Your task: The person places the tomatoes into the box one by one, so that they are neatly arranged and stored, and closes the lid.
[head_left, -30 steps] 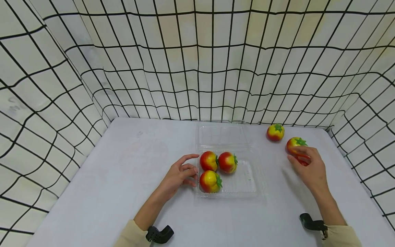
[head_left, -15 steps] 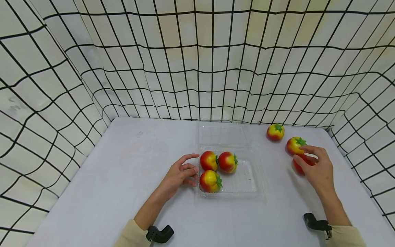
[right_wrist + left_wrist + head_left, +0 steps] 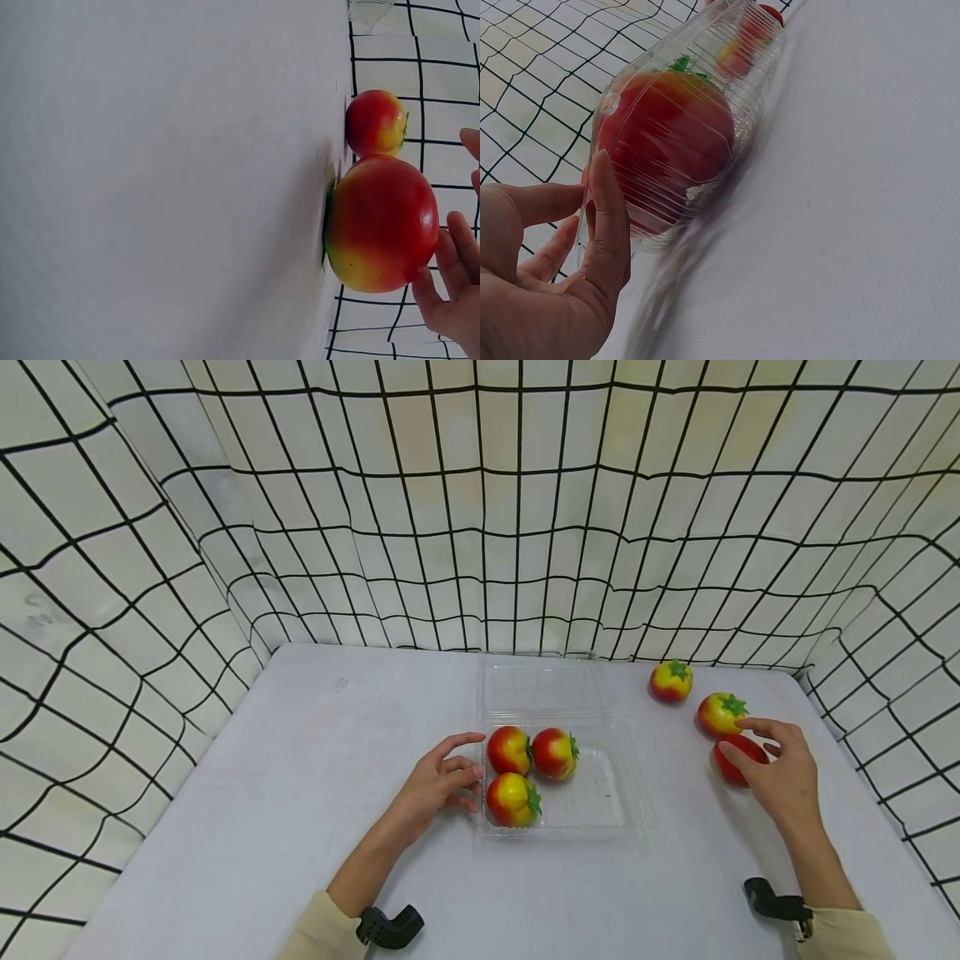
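A clear plastic clamshell box [image 3: 585,835] lies open, with three red-and-yellow fruits [image 3: 512,800] with green leafy tops in its left part. My left hand [image 3: 423,793] is at its left side, fingers extended against the clear wall [image 3: 652,232]. On the right, a mostly red fruit [image 3: 738,762] rests on the table, its green leafy top [image 3: 328,225] down. My right hand [image 3: 783,772] is around its right side with thumb and fingers spread; in the right wrist view one fingertip [image 3: 422,281] is right at its skin. A yellower fruit [image 3: 720,716] sits just behind it.
Another red-and-yellow fruit [image 3: 671,681] stands farther back on the white table [image 3: 337,727]. The box's lid [image 3: 540,689] lies folded back behind its base. Black netting [image 3: 517,535] rises at the back and along both sides.
My right hand has shifted to the right and its fingers have spread. The red fruit it was gripping has come slightly right and nearer, and more of it shows. My left hand stays put.
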`<move>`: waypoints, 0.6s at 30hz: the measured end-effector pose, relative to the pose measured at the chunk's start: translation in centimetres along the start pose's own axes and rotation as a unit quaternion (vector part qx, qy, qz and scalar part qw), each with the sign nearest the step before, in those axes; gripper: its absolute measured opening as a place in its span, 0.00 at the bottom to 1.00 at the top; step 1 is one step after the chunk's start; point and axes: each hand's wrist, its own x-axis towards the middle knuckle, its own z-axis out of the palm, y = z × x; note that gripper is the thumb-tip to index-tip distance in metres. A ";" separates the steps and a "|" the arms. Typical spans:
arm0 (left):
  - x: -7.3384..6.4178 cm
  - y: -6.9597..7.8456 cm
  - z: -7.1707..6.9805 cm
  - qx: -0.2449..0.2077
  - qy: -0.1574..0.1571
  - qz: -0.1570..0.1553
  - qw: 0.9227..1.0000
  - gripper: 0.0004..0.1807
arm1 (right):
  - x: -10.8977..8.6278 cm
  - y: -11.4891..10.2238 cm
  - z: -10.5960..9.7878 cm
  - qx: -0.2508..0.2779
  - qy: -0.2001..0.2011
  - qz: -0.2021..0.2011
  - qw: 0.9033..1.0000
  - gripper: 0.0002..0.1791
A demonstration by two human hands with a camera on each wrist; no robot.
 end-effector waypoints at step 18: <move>0.0 0.0 0.0 0.003 0.001 -0.001 1.000 0.29 | 0.6 1.5 -0.5 -0.029 -0.071 0.037 0.996 0.38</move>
